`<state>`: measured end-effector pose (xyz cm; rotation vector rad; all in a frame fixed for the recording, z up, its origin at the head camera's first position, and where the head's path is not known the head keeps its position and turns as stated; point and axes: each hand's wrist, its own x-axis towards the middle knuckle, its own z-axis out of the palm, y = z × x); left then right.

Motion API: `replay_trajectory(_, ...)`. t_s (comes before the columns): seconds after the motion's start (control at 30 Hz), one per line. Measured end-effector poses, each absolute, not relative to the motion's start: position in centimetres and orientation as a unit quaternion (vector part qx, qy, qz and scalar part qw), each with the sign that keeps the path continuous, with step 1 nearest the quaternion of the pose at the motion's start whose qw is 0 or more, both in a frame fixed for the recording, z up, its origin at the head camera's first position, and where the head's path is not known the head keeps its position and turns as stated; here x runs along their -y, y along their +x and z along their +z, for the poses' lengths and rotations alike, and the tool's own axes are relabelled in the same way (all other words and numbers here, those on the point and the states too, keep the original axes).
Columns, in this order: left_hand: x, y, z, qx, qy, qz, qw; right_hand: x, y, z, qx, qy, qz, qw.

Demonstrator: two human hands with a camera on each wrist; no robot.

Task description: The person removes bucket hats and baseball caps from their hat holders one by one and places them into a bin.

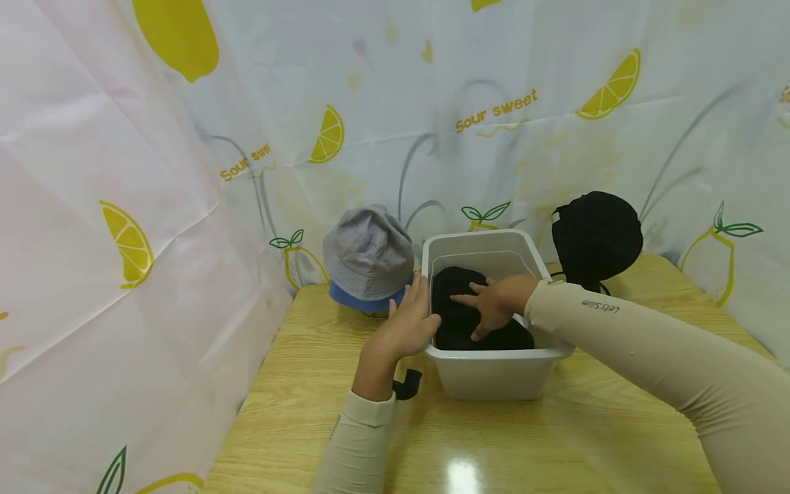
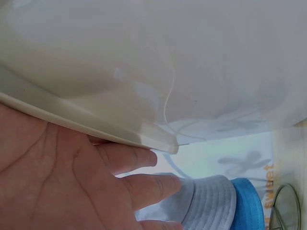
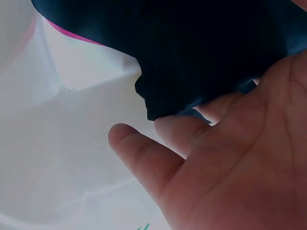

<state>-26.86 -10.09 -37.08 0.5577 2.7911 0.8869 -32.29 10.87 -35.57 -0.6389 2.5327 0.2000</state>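
A white plastic tub (image 1: pixel 494 376) stands on the table with a black cloth hat (image 1: pixel 453 291) inside it. My right hand (image 1: pixel 498 303) reaches into the tub, fingers spread and touching the hat. In the right wrist view, the black fabric (image 3: pixel 192 52) shows a pink edge, and its lower border lies against the fingers of my right hand (image 3: pixel 235 158). My left hand (image 1: pixel 404 328) is against the tub's left rim with its fingers extended. The left wrist view shows the palm of my left hand (image 2: pixel 81 182) along the outside of the rim (image 2: pixel 62 120).
Left of the tub, a grey bucket hat (image 1: pixel 370 250) sits over a blue hat (image 1: pixel 364 298) on a wire stand (image 2: pixel 288 203). A black cap (image 1: pixel 597 237) is propped at the back right. The wooden table (image 1: pixel 296 405) meets a lemon-print curtain (image 1: pixel 382 89) behind.
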Motion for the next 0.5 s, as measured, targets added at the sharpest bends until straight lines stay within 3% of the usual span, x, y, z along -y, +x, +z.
replay_trajectory(0.5,10.10,-26.97,-37.29,-0.931,0.189,0.303,0.078,-10.99,-32.48,-35.64,-0.935,-0.229,0.070,0.262)
